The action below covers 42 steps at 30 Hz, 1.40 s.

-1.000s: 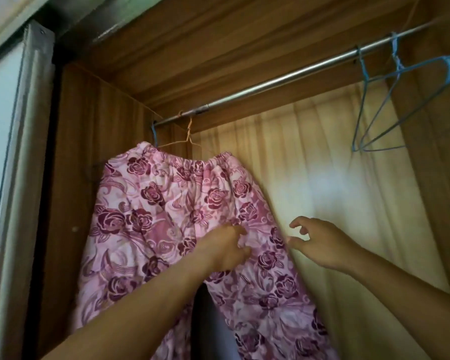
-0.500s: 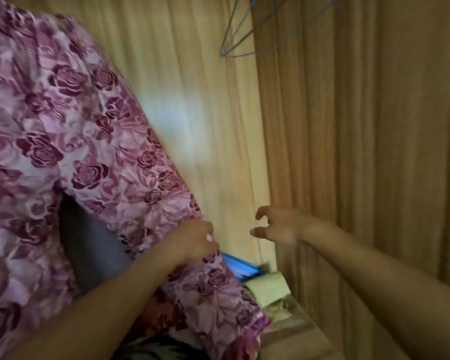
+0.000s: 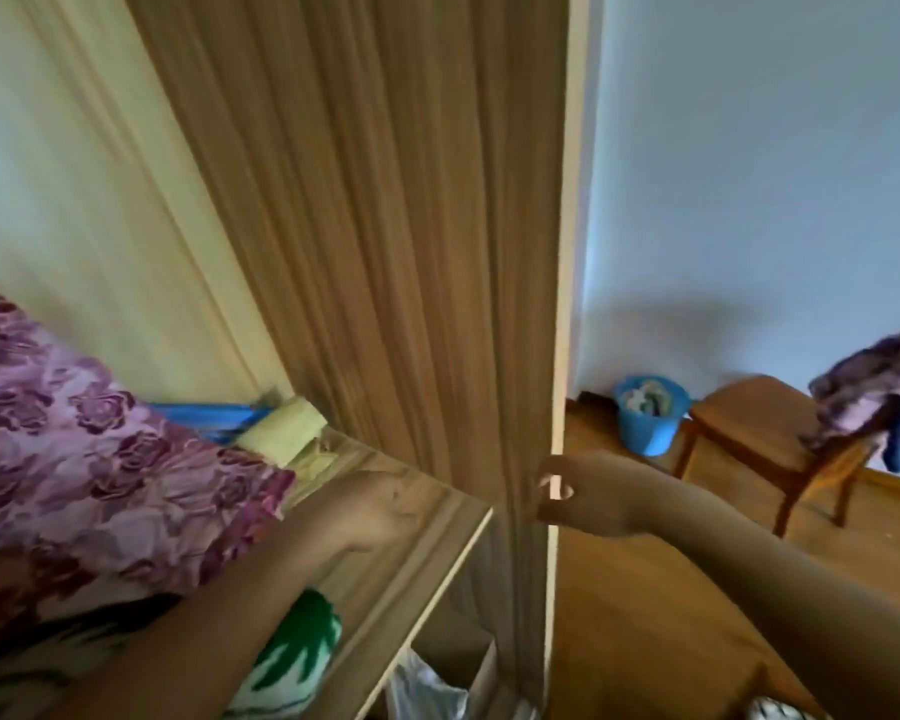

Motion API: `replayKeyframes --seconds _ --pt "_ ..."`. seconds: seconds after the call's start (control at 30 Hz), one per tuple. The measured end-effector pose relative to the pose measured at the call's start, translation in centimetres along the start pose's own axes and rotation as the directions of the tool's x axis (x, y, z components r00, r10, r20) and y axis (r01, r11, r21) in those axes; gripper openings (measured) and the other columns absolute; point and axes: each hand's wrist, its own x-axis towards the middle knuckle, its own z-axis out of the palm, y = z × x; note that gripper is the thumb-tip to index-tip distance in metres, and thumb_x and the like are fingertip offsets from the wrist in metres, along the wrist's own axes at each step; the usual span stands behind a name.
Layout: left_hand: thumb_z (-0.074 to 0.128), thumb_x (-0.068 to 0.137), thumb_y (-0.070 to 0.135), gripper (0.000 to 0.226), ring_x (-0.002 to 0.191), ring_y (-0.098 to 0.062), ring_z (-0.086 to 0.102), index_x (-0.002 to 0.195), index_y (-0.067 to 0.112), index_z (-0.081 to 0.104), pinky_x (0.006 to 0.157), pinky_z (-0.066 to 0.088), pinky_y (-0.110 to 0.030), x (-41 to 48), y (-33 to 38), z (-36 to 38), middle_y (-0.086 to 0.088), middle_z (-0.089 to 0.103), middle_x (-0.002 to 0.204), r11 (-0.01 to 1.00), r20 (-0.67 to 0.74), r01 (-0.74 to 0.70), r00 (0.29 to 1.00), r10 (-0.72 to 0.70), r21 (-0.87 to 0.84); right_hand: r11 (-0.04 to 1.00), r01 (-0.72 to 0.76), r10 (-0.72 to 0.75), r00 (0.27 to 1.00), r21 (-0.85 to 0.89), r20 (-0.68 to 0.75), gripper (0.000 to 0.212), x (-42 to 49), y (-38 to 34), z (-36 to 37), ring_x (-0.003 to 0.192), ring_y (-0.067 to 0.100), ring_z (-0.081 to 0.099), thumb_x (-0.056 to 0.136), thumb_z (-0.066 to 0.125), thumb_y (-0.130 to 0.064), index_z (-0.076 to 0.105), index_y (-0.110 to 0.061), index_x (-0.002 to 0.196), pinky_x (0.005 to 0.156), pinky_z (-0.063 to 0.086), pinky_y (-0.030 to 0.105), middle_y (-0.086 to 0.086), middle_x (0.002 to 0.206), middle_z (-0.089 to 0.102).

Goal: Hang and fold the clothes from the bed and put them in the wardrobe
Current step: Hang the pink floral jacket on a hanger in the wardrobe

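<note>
1. Nearest, the left hand is seen over the light wooden wardrobe shelf, just beside the hem of the pink rose-patterned quilted trousers. Its grip is blurred, so it cannot be told whether the hem is pinched.
2. The trousers are placed inside the wardrobe, at the left. If the hem is held while the view is turned toward the room, they could be dragged askew or pulled down.
3. The right hand is held in front of the edge of the brown wood-grain wardrobe side panel. Its grip is narrow, thumb and forefinger curved toward each other, with nothing held. The knuckles could be knocked against that edge in a careless swing.
4. In the open compartment under the shelf, a white plastic bag is kept. A green-and-white patterned cloth is seen beneath the left forearm.
5. Further in on the shelf, a pale yellow folded cloth is laid against a flat blue item.
6. Farthest, a round blue plastic bucket is set on the floor by the wall, filled with pale crumpled items that cannot be identified. Beside it, a purple-grey crumpled garment is draped over a brown wooden chair and could slide off.
</note>
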Motion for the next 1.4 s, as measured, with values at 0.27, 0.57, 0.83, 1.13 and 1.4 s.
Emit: replayKeyframes --seconds 0.27,0.57,0.83,1.13,1.4 --pt "0.056 0.094 0.053 0.058 0.123 -0.019 0.056 0.143 0.023 0.050 0.096 0.048 -0.031 4.5 14.3 8.5 0.000 0.055 0.142 0.964 0.255 -0.266 0.933 0.252 0.022 0.900 -0.422 0.420 0.907 0.108 0.041 0.060 -8.8 11.6 5.4 0.112 0.021 0.060 0.088 0.058 -0.068 0.051 -0.033 0.137 0.091 0.050 0.035 -0.001 0.125 0.064" --pt "0.059 0.095 0.051 0.064 0.132 -0.023 0.051 0.150 0.023 0.043 0.102 0.047 -0.036 10.2 29.5 11.3 -0.002 0.047 0.151 0.860 0.314 -0.507 0.827 0.467 0.054 0.729 -0.654 0.657 0.751 0.202 0.062 0.060 -15.4 21.4 6.9 0.115 0.023 0.060 0.091 0.057 -0.065 0.050 -0.031 0.140 0.088 0.050 0.036 0.001 0.127 0.064" --pt "0.062 0.090 0.057 0.065 0.126 -0.022 0.053 0.147 0.028 0.046 0.085 0.045 -0.034 19.5 40.7 11.1 0.000 0.050 0.147 0.781 0.400 -0.590 0.778 0.484 0.204 0.622 -0.728 0.746 0.663 0.287 0.065 0.059 -15.5 31.8 6.1 0.114 0.023 0.060 0.090 0.056 -0.066 0.050 -0.034 0.139 0.091 0.053 0.041 0.001 0.129 0.064" --pt "0.062 0.090 0.057 0.065 0.121 -0.020 0.056 0.146 0.029 0.047 0.091 0.051 -0.036 28.8 52.6 8.2 0.000 0.054 0.142 0.753 0.417 -0.621 0.757 0.503 0.217 0.575 -0.723 0.779 0.627 0.383 0.015 0.059 -13.8 43.3 1.5 0.117 0.022 0.060 0.092 0.053 -0.063 0.048 -0.032 0.142 0.084 0.051 0.037 0.001 0.134 0.062" --pt "0.061 0.091 0.055 0.062 0.121 -0.018 0.057 0.146 0.031 0.047 0.095 0.053 -0.038 36.7 61.6 8.0 0.001 0.056 0.141 0.644 0.447 -0.735 0.659 0.605 0.212 0.444 -0.774 0.859 0.511 0.452 0.030 0.060 -12.0 51.3 -0.4 0.115 0.019 0.061 0.092 0.055 -0.064 0.048 -0.032 0.142 0.078 0.049 0.032 0.000 0.135 0.060"
